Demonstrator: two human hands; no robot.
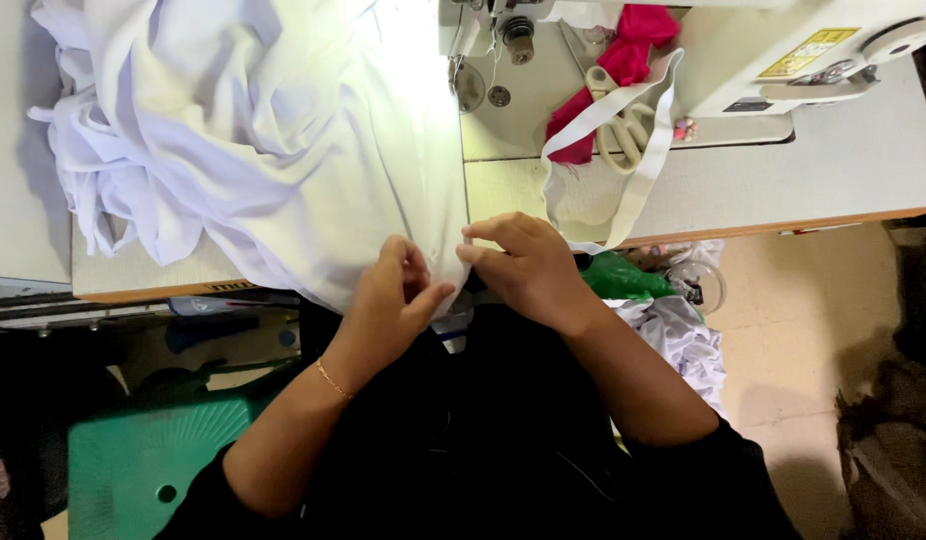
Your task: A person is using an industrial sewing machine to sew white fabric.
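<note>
Dark sleeves [683,470] fill the lower view. Just beyond them, at the near edge of the sewing table [843,160], the hem of the white fabric [283,130] is pinched by the left hand [393,295] and the right hand [528,265], fingertips closed on it. Farther along the table, scissors [623,125] lie on white elastic band [648,150] beside red cloth [623,60], below the sewing machine [743,50].

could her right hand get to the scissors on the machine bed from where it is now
Probably yes: the right hand pinches the white fabric at the table edge, and the scissors lie just beyond, with only the white strap draped over them.
</note>
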